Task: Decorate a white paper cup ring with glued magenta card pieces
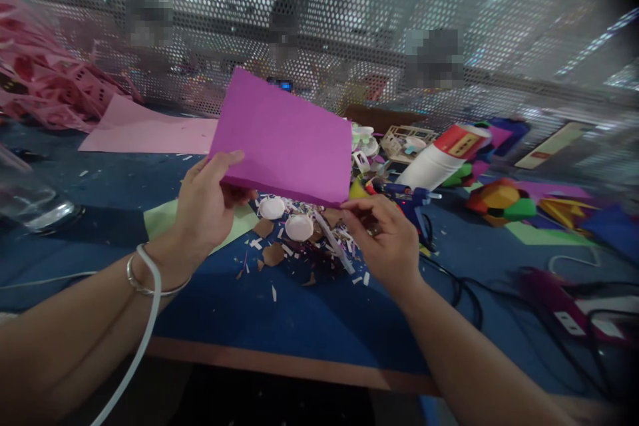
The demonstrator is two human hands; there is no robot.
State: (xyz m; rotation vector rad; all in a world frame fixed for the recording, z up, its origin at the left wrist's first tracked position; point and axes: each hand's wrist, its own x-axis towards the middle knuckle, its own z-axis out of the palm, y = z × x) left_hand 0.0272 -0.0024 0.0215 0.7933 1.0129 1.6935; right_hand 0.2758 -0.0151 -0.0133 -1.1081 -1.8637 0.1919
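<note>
A flat rectangular purple piece [287, 136], like stiff paper or board with a narrow folded edge along its near side, is held tilted above the table. My left hand [204, 210] grips its lower left corner, thumb on the top face and fingers underneath. At the lower right corner, my right hand [387, 243] pinches the near edge between thumb and fingers. Below it lie paper scraps, brown pieces [273, 254] and two white round pieces [299, 227]. A blue glue gun [399, 192] rests just beyond my right hand, partly hidden.
A white roll with a red end [442, 158] leans at the right, near colourful faceted shapes [502, 203]. Black cables and a maroon power strip [554, 306] lie at the right. A clear glass [44, 206] and pink sheet [150, 130] are left. A perforated metal screen [339, 26] stands behind.
</note>
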